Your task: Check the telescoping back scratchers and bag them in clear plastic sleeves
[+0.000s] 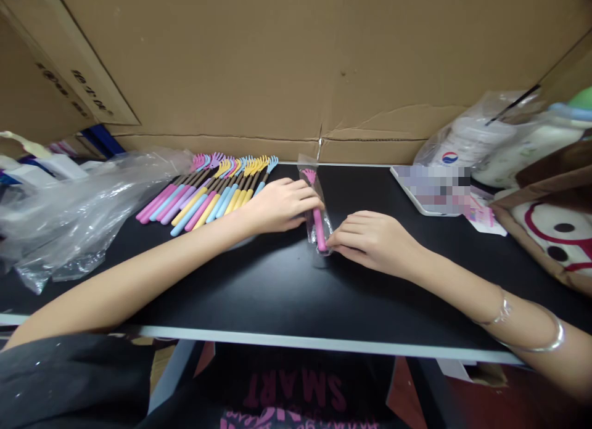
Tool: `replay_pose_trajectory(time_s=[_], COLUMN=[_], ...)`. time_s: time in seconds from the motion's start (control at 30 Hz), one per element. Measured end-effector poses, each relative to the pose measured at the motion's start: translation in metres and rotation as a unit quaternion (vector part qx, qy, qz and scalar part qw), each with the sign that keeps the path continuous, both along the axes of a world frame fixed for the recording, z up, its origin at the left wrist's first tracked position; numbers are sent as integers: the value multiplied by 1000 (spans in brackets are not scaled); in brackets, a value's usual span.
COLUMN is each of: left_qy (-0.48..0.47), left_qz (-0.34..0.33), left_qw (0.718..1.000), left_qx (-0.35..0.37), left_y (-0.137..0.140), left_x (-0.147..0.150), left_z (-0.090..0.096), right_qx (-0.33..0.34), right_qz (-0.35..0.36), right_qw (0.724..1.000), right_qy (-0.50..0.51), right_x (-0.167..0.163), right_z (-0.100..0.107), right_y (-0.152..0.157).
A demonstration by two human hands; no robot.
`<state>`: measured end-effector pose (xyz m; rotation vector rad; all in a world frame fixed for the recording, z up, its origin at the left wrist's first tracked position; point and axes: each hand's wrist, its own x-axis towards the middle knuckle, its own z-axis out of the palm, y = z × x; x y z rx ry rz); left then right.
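A pink back scratcher [319, 232] lies inside a clear plastic sleeve [311, 232] on the black table, its claw end pointing away from me. My left hand [284, 205] is closed over the middle of it, thumb on the near side and fingers across the shaft. At the near end, my right hand [370, 239] pinches the edge of the sleeve beside the pink handle. To the left of my left hand, several back scratchers [208, 195] with pink, purple, blue and yellow handles lie in a slanted row, claws toward the back.
Clear plastic bags [87, 207] are heaped on the left. At the back right are a phone [430, 195], a bagged cup [481, 139] and a bottle. A brown-edged bag with a cartoon face [559, 232] stands far right. A cardboard wall [277, 65] closes off the back.
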<state>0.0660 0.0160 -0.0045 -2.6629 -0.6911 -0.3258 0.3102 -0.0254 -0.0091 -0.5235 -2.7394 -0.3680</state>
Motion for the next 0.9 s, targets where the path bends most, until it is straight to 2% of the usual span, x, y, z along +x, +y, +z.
replay_pose_trajectory(time_s=[0.13,0.23,0.4,0.57,0.77,0.9], left_qy=[14,-12,-35,-40,-93,-69], left_qz=[-32,-42,-37,-31,-65,-58], left_qw=[999,999,998,999,986,989], left_qx=[25,32,29,13,121,119], left_y=[-29,-40,-42,-50,-57,-54], left_x=[-4,-5,-4,1,8,6], left_z=[-6,-12,-14,-11,-13,-7], right_qx=[29,54,100,77,87,109], right_qz=[17,36,37,-1,-9,12], right_qw=[999,998,994,997,996,994], right_qy=[0,-3,-19,11,10,-4], right_x=[-2,-6,-10,-9,-7,-2], right_z=[2,3,2,2,4,10], right_y=[-3,-7,-12,-13,-13,-12])
